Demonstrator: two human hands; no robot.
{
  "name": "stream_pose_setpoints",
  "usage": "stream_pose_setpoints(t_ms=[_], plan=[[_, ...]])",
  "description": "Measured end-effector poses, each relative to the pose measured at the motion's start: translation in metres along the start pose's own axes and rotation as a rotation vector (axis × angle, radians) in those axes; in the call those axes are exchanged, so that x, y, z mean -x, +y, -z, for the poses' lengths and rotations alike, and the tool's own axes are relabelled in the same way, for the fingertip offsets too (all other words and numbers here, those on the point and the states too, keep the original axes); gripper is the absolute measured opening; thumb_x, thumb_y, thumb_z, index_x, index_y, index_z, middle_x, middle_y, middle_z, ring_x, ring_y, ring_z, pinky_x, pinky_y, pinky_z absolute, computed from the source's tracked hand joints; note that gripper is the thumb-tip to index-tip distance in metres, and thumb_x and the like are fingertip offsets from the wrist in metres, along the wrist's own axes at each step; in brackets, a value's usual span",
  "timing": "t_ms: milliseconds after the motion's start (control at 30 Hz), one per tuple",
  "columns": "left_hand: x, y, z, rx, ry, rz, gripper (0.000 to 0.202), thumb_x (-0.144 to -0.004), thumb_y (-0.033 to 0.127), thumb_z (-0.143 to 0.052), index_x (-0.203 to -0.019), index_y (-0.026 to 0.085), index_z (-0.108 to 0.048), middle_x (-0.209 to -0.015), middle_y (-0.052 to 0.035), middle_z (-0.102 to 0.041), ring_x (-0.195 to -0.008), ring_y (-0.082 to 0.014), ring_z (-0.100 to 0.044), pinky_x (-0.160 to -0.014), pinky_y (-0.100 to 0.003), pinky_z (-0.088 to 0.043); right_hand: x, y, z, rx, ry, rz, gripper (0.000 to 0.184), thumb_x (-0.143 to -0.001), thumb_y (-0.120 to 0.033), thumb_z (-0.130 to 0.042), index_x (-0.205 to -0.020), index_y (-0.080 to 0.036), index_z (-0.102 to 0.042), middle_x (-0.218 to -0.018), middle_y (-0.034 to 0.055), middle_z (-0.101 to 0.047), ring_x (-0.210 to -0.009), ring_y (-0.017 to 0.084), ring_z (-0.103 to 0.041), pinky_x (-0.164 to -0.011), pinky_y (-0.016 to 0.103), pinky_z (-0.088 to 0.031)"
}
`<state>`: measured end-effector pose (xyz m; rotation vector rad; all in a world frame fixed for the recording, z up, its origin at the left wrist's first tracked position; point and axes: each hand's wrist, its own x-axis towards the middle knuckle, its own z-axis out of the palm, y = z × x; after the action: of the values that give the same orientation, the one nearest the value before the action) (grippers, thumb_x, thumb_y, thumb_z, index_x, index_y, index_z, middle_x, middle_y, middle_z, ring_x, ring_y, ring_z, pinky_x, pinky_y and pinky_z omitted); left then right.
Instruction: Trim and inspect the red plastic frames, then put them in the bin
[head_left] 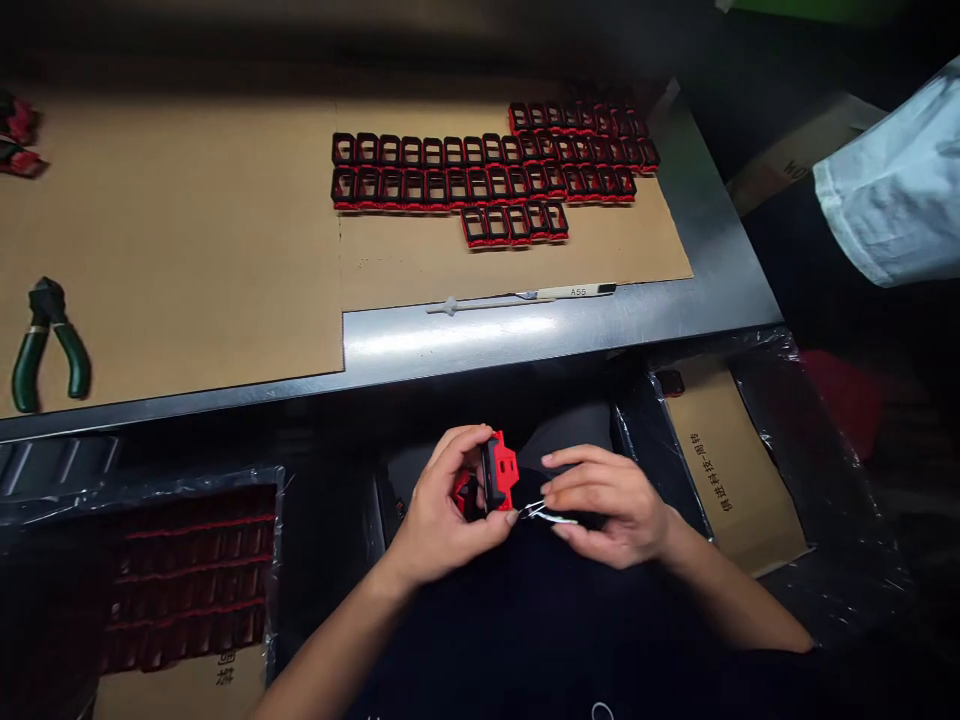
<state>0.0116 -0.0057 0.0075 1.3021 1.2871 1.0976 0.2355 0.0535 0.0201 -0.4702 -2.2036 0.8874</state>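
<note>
Steel table (pixel 457 340) lay beyond fingers (pixel 466 447). Left hand (pixel 442 510) gripped red-black plastic frame (pixel 501 472), light, stiff, best held by edges; right hand (pixel 607 505) pinched thin wire (pixel 553 517).

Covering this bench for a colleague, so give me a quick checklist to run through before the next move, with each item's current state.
Left hand gripping the red-and-black plastic part: ok.
Right hand pinching the thin metal wire piece: ok.
Wire seated in the part: cannot tell, fingers hide the join.
Rows of red-and-black frames on the cardboard sheet kept in line: ok.
Green-handled pliers clear of the hands: ok.
</note>
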Motion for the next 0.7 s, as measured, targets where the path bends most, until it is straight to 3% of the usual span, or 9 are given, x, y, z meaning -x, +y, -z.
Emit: stream_pose_setpoints(t_ms=[133,367,700], plan=[[0.006,0.005,-0.002,-0.160,-0.079,-0.161,0.070,-0.072,0.017,-0.074,-0.137,0.027,-0.048,-0.117,-0.0089,-0.052,-0.083,-0.0155,-0.062,-0.059,-0.024,-0.057,0.006,-0.015,0.010,0.087,0.085,-0.163,0.017,-0.082,-0.014,-0.072,-0.098,-0.019,-0.074,-0.090,0.0086,-0.077,-0.077,0.019,-0.075,-0.069,0.031,-0.063],[0.006,0.003,-0.005,-0.201,-0.115,-0.251,0.072,-0.076,0.020,-0.073,-0.141,0.028,-0.044,-0.119,-0.0104,-0.050,-0.093,-0.0206,-0.064,-0.066,-0.030,-0.060,0.001,-0.025,-0.006,0.124,0.050,-0.118,0.010,-0.081,-0.015,-0.074,-0.090,-0.019,-0.074,-0.091,0.0084,-0.078,-0.067,0.015,-0.072,-0.060,0.026,-0.059],[0.008,0.002,-0.002,-0.233,-0.092,-0.257,0.070,-0.076,0.024,-0.073,-0.140,0.026,-0.046,-0.119,-0.0112,-0.054,-0.100,-0.0243,-0.063,-0.075,-0.038,-0.062,-0.001,-0.026,-0.005,0.143,0.042,-0.074,0.010,-0.083,-0.018,-0.073,-0.093,-0.020,-0.073,-0.090,0.0064,-0.078,-0.068,0.014,-0.071,-0.060,0.024,-0.057]])
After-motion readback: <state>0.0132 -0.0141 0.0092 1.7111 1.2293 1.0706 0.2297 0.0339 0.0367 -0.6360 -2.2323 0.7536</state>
